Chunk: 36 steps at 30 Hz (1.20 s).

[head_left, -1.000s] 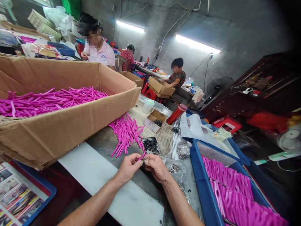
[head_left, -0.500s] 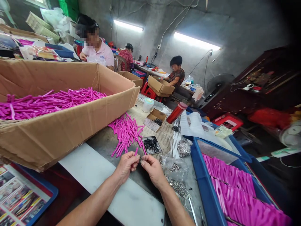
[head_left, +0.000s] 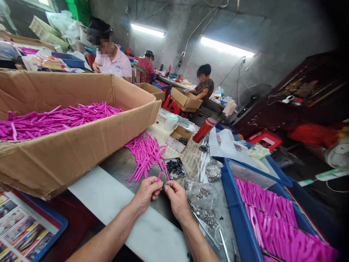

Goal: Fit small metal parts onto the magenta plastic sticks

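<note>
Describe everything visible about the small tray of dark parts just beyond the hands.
The small tray is a shallow rectangle with a pale, thin rim, lying flat on the grey table, turned at a slant. It holds a loose heap of small dark, shiny pieces, too small to identify. The loose pile of pink sticks touches its left edge; a clear bag of silvery parts lies to its right. Neither the left hand nor the right hand touches it.

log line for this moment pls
left hand: holds pink stick | right hand: pinches small part at stick | nearby: tray of black clips
</note>
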{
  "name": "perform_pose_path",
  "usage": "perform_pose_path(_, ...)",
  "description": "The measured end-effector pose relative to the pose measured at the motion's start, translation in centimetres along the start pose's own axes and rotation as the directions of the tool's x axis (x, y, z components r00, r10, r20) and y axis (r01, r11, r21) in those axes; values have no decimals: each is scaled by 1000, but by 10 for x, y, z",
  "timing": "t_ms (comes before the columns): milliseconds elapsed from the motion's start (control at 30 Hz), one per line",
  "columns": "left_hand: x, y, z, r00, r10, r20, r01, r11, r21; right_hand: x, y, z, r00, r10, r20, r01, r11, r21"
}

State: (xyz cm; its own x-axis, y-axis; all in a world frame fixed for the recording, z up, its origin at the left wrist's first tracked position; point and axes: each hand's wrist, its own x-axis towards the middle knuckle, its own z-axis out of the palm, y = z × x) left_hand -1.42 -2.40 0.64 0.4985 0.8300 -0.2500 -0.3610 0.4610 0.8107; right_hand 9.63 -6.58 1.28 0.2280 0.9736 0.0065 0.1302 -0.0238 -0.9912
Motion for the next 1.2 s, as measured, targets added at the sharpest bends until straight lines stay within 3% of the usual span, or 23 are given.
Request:
perform_pose_path(267, -1, -2, 2, 999, 32, 42, -36, 993, 114, 3, 5, -3, 994, 103, 31, -107, 972, 208)
perform_pose_path(467, 1, -6, 1, 997, 57, 50, -66, 978, 199, 4, 6, -10, 995, 102, 25, -105, 952, 287)
perform_pose_path(900, 2, -10, 3, 992, 103, 71, -122, 926, 358, 4, 2, -20, 994, 105, 30, -109, 962, 250)
perform_pose_path(1200, 2, -12, 3, 977, 179, 117, -213, 868, 449, 2, -1, -30, 995, 85, 51, -88, 993, 79)
